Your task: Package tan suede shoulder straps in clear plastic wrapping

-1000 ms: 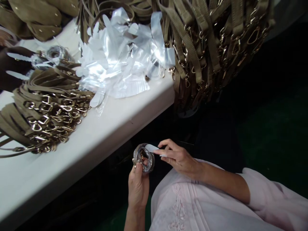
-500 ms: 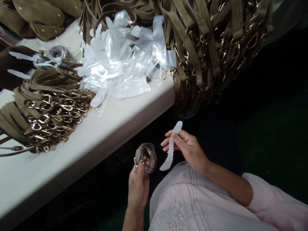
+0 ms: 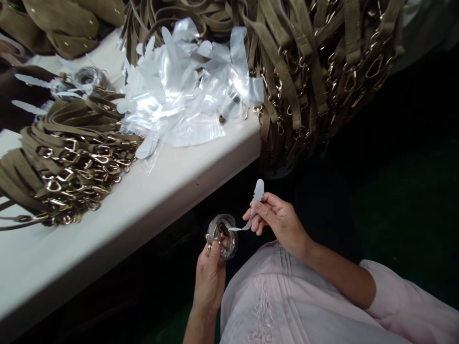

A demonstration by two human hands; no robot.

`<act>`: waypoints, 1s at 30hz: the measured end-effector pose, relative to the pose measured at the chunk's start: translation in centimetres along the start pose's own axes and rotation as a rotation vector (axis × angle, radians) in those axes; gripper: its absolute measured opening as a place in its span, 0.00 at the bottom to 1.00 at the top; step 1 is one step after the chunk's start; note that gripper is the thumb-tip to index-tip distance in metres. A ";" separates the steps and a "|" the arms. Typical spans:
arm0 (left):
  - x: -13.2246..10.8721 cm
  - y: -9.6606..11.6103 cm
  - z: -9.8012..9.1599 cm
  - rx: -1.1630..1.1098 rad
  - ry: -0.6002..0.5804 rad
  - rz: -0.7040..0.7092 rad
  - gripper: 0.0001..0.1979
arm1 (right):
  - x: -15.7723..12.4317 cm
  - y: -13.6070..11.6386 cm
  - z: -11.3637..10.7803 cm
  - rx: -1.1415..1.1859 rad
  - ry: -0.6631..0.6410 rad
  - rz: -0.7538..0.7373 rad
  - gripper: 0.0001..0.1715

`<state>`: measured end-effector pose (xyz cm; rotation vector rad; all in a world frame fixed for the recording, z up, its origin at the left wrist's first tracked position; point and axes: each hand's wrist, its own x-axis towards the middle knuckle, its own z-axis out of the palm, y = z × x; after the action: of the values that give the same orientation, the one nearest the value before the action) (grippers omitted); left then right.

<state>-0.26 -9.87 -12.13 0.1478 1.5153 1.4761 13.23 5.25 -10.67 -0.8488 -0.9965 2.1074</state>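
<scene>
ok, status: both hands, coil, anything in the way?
Left hand holding plastic-wrapped coil. Right hand pinching white strip, tip overlapping coil in view; contact unclear. Table beyond both hands, not between them.

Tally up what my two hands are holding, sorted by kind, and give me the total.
Wrapped coil, in the left hand: 1
White strip, in the right hand: 1
Total: 2

A white table (image 3: pixel 172 172) stands over a dark, greenish floor (image 3: pixel 412 200).
</scene>
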 end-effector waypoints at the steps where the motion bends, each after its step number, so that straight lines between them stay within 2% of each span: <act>1: 0.0 0.0 0.0 -0.003 0.001 0.000 0.16 | 0.2 0.0 0.0 0.060 0.009 0.041 0.17; 5: 0.1 0.0 0.3 -0.020 -0.002 0.020 0.15 | 0.8 0.9 -0.3 0.191 0.031 0.176 0.15; 11: 0.0 0.0 0.6 -0.049 0.011 -0.002 0.16 | 1.1 2.9 -0.4 0.058 0.116 0.156 0.18; 15: 0.1 0.0 0.7 -0.013 0.008 -0.005 0.15 | 0.9 4.0 -0.3 0.012 0.017 0.169 0.23; 19: -0.1 0.2 0.9 0.004 -0.002 0.005 0.13 | 0.5 5.7 -0.1 -0.090 -0.077 0.165 0.22; 23: -0.1 0.2 0.9 0.019 -0.012 0.010 0.13 | 0.2 6.2 0.1 -0.165 -0.092 0.107 0.18; 28: 0.0 -0.3 0.5 0.100 0.097 0.046 0.18 | 0.2 4.7 0.2 -0.149 0.085 -0.073 0.17; 30: 0.1 -0.6 0.4 0.166 0.133 0.061 0.20 | 0.1 4.3 0.2 -0.205 0.094 -0.115 0.15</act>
<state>0.24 -9.67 -12.59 0.1991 1.7552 1.4308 11.86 3.05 -14.14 -0.9580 -1.1963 1.8740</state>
